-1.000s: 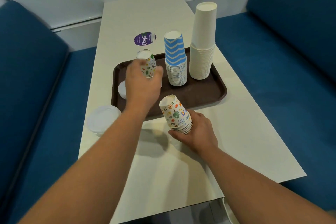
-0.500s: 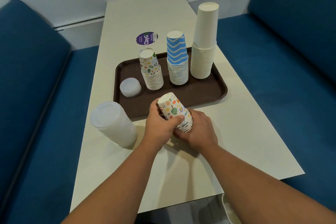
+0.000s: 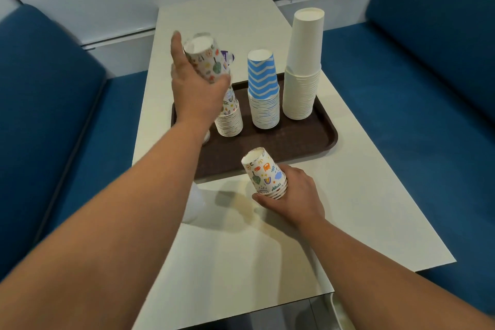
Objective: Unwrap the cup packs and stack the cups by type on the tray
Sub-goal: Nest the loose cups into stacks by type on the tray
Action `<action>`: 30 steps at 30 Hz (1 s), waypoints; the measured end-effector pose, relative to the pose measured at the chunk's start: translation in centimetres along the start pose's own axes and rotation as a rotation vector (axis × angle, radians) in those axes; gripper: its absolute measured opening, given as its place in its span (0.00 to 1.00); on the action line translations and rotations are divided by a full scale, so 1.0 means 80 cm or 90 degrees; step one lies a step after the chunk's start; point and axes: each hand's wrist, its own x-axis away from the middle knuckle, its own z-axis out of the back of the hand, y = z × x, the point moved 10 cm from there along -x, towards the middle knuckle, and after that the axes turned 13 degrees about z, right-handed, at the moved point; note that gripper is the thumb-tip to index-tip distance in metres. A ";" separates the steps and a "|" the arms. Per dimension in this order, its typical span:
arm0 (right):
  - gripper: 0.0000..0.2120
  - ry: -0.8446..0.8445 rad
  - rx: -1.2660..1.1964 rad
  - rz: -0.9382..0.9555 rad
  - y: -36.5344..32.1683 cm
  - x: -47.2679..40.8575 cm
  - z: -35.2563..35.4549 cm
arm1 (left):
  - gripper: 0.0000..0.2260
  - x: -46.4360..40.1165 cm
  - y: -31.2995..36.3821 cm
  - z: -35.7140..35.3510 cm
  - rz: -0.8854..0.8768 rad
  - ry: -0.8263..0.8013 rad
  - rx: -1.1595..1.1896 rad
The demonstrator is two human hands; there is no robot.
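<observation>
My left hand [image 3: 195, 88] grips an upside-down patterned cup [image 3: 206, 60] in the air, above the patterned stack [image 3: 230, 118] on the brown tray [image 3: 302, 139]. My right hand [image 3: 292, 195] holds a short stack of patterned cups [image 3: 265, 173] upside down on the table, just in front of the tray. A blue zigzag stack [image 3: 263, 91] stands mid-tray and a tall plain white stack [image 3: 304, 67] at its right end.
The white table [image 3: 348, 209] runs between two blue bench seats [image 3: 428, 88]. A clear lid stack [image 3: 194, 203] lies partly hidden under my left forearm. A purple sticker [image 3: 230, 57] peeks out behind the lifted cup.
My left hand has left the short stack in front of the tray and risen with patterned cups to above the tray's patterned stack. My right hand stays put and its stack is shorter.
</observation>
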 end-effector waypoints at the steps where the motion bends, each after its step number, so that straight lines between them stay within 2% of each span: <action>1: 0.31 -0.002 0.004 0.001 0.000 0.000 0.000 | 0.43 -0.010 0.002 -0.003 -0.010 0.005 -0.018; 6: 0.30 -0.015 0.007 -0.010 0.001 0.000 -0.002 | 0.28 -0.026 -0.017 -0.031 0.002 -0.014 -0.105; 11: 0.31 -0.016 0.003 -0.010 0.001 0.000 -0.002 | 0.28 -0.017 -0.065 -0.069 0.081 -0.103 -0.190; 14: 0.31 -0.017 0.001 -0.007 0.000 0.000 -0.001 | 0.28 -0.009 -0.063 -0.065 0.097 -0.091 -0.165; 18: 0.30 -0.004 -0.011 0.004 -0.004 0.001 0.002 | 0.26 0.032 -0.033 -0.038 0.035 -0.006 -0.104; 20: 0.29 0.015 -0.041 0.014 -0.005 0.003 0.005 | 0.26 0.072 -0.047 -0.039 0.041 -0.029 -0.041; 23: 0.28 0.017 -0.054 0.019 -0.005 0.003 0.007 | 0.32 0.128 -0.107 -0.061 0.185 -0.155 0.065; 26: 0.31 0.012 -0.058 0.016 -0.005 0.003 0.008 | 0.43 0.170 -0.156 -0.084 0.322 -0.286 0.124; 28: 0.33 -0.006 -0.050 0.011 -0.005 0.003 0.003 | 0.42 0.180 -0.170 -0.089 0.362 -0.315 0.156; 30: 0.31 -0.011 -0.036 0.012 -0.004 0.002 0.002 | 0.38 0.176 -0.171 -0.085 0.357 -0.298 0.161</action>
